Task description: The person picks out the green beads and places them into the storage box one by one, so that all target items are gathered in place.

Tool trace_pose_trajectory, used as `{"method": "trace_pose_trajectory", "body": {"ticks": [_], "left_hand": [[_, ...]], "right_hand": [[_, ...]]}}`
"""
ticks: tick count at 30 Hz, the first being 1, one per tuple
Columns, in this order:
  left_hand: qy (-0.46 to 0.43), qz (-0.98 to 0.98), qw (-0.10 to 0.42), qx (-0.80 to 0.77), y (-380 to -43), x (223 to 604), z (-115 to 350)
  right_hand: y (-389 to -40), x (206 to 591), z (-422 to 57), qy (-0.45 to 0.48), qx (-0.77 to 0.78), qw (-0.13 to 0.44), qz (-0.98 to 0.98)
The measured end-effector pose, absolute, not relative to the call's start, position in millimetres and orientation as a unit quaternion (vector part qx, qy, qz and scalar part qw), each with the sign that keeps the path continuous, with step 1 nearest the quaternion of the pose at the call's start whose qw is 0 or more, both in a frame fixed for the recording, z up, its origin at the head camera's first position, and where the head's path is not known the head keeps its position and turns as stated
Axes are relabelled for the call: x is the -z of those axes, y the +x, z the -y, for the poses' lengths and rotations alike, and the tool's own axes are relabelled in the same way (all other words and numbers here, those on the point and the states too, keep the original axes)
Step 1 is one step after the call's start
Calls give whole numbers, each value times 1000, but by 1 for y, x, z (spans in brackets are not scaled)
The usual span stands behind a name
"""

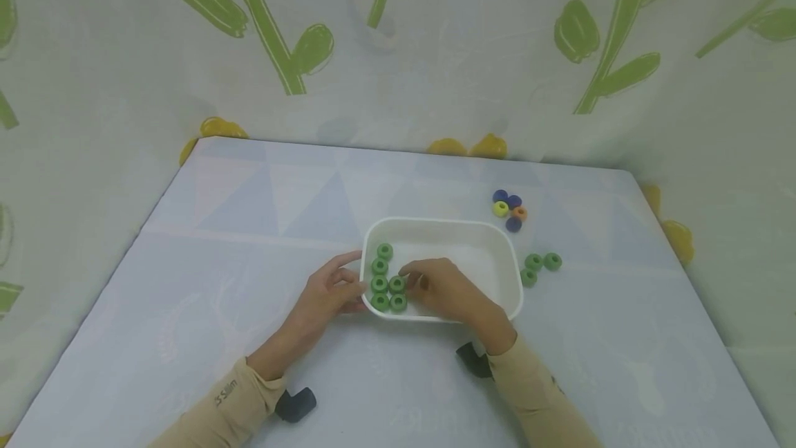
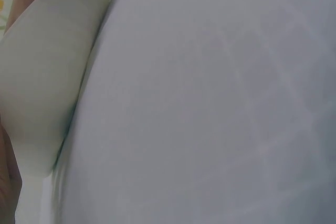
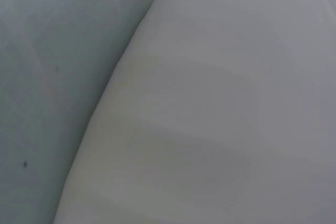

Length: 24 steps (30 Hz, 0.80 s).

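A white rectangular tray (image 1: 441, 221) sits on the table, with several green ring-shaped beads (image 1: 380, 284) lined up in two columns along its left end. My left hand (image 1: 326, 289) holds the tray's left side, thumb at the rim and fingers against the outer wall. My right hand (image 1: 441, 289) reaches into the tray with curled fingers. Its fingertips are at a green bead (image 1: 396, 285) in the second column; the fingers partly hide the contact. In the left wrist view the tray's outer wall (image 2: 47, 77) shows beside part of a hand. The right wrist view shows only pale surfaces.
Three green beads (image 1: 533, 262) lie just right of the tray. Beyond its far right corner is a small cluster of blue, yellow and orange beads (image 1: 501, 209). Black wrist devices (image 1: 296, 405) sit at both cuffs. A leaf-patterned cloth (image 1: 398, 88) hangs behind the table.
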<state>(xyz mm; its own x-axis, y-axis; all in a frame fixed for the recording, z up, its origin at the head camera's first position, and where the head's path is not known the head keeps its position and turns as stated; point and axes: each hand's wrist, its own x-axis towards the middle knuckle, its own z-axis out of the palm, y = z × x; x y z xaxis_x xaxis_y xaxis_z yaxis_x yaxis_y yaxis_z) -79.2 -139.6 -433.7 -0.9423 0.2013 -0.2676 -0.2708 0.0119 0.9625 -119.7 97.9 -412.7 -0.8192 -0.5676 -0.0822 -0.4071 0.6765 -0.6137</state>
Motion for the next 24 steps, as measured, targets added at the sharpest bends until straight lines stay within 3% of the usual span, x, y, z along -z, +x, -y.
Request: {"method": "trace_pose_trajectory", "body": {"ticks": [13,24], "left_hand": [[-27,-690,165,-704,-79,435,139],[-23,-683,167,-711,-79,437,140]], "right_hand": [[-118,410,-97,-266,293,132,-909],[-117,399,-136,-200,337,58,-918]]}}
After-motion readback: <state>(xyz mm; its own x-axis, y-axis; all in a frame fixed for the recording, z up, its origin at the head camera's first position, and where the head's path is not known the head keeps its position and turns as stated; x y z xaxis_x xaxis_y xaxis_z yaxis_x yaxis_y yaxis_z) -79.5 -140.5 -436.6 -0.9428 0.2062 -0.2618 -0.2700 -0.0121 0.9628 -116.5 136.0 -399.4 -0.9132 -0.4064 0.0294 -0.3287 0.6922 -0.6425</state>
